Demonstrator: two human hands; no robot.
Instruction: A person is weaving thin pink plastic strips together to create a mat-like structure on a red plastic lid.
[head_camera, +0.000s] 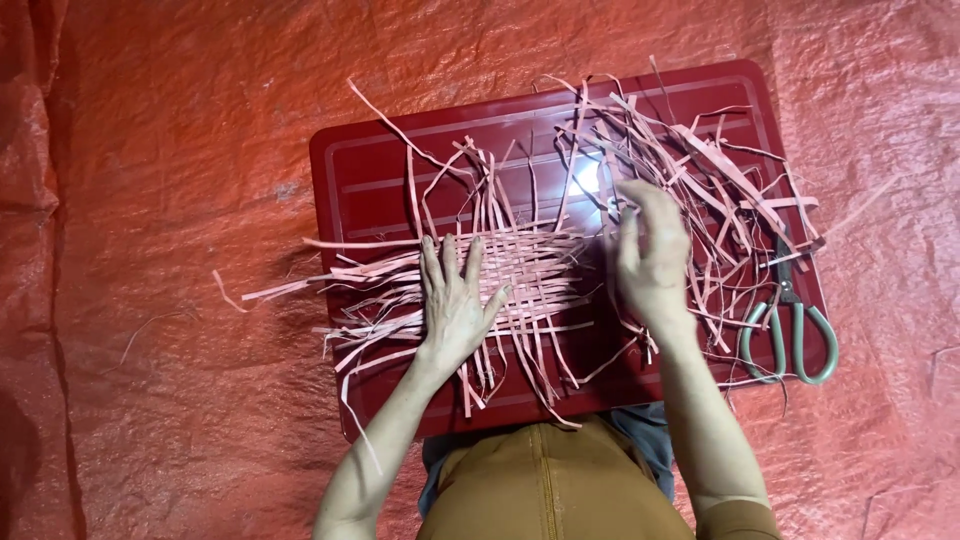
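Loose pink strips (690, 180) sprawl over nearly the whole red board (370, 170), and that tangle is the main hindrance. At the board's middle the woven mat (535, 275) takes up the surface, with the left hand (455, 300) pressed flat on its left part and the right hand (650, 255) blocking its right edge. On the board's right margin the scissors (790, 330) lie flat, strips crossing their blades. Bare board shows along the far-left corner and the left rim, open for a hand. Off the board, the red tarp (170, 150) lies open to the left and beyond the far edge. At the board's near edge, the person's lap (545, 485) closes the way.
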